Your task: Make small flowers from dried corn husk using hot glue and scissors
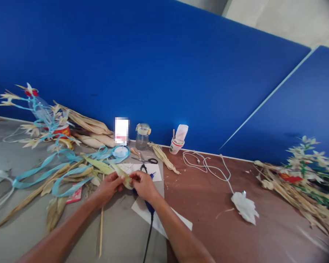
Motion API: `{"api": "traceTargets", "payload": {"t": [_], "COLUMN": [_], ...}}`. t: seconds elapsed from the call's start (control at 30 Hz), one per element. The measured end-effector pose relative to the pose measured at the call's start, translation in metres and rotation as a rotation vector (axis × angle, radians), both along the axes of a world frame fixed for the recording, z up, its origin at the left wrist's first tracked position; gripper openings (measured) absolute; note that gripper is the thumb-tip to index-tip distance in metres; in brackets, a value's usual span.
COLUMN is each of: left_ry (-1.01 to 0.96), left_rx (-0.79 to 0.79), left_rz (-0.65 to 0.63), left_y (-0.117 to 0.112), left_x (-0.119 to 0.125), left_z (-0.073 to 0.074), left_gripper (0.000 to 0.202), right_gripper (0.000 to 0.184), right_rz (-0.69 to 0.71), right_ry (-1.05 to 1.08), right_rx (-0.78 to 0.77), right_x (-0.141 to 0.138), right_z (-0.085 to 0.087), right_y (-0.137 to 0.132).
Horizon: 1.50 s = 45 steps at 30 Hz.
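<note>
A pale green corn husk [124,176] is stretched between my two hands above the grey part of the table. My left hand [112,185] pinches it from the left, thumb on top. My right hand [143,185] has its fingers closed on the husk's right end. Beneath my right wrist lies a dark blue tool [149,207] with a black cord, partly covered by my hand and arm. Black scissors [145,160] rest just beyond my hands, near a white paper [157,173]. Light blue ribbon [71,173] loops across the table to the left.
Dried husks [83,122] and husk flowers on blue stems stand at the back left. Along the blue partition [164,73] are a glass jar [142,137], a paper cup [176,146] and a white cable [205,166]. More husks [290,190] and white flowers [315,157] lie right.
</note>
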<state>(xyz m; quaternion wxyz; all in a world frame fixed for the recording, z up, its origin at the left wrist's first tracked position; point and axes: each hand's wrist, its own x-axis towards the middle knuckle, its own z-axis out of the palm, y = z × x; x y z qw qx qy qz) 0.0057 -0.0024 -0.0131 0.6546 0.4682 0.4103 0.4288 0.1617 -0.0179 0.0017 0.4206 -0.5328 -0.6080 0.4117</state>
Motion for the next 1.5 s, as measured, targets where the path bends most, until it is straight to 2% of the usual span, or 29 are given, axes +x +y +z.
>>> {"api": "traceTargets", "payload": {"t": [0.13,0.33,0.4,0.5,0.57,0.7,0.83,0.93,1.13,1.27,1.37,1.5], "left_ry": [0.074,-0.032,-0.018,0.072,0.129,0.134,0.066,0.032,0.085,0.064,-0.019,-0.111], "left_rx": [0.018,0.025,0.043,0.104,0.148,0.18,0.195,0.204,0.254,0.222,0.161,0.103], "left_rz": [-0.001,0.197,0.202,0.175,0.152,0.156,0.181,0.216,0.262,0.299,0.329,0.372], "left_y": [0.002,0.007,0.008,0.007,0.005,0.003,0.006,0.008,0.002,0.001,0.005,0.008], "left_x": [-0.003,-0.005,-0.005,-0.005,-0.005,-0.005,-0.007,-0.008,-0.006,-0.006,-0.006,-0.006], "left_z": [0.001,0.008,0.006,0.001,0.001,0.007,0.007,0.005,0.013,0.014,0.011,0.009], "left_gripper": [0.027,0.029,0.028,0.026,0.025,0.025,0.027,0.028,0.026,0.024,0.027,0.033], "right_gripper": [0.018,0.015,0.018,0.024,0.02,0.009,0.008,0.016,0.019,0.02,0.016,0.016], "right_rz": [0.075,-0.017,-0.056,-0.044,-0.034,-0.114,-0.122,-0.186,-0.294,-0.342,-0.317,-0.324], "right_ry": [-0.006,0.06,0.062,0.005,-0.066,-0.119,-0.078,-0.083,-0.241,-0.298,-0.343,-0.51], "right_rx": [-0.018,-0.005,0.015,0.014,0.014,0.005,-0.019,0.004,0.07,0.056,0.055,0.047], "right_x": [0.003,0.017,0.017,0.009,0.0,-0.008,-0.001,0.009,0.028,0.041,0.047,0.047], "right_z": [0.002,0.015,0.018,0.02,0.019,0.017,0.018,0.02,0.018,0.015,0.019,0.03], "right_y": [-0.002,-0.003,-0.006,-0.012,-0.016,-0.018,-0.022,-0.028,-0.046,-0.053,-0.054,-0.039]}}
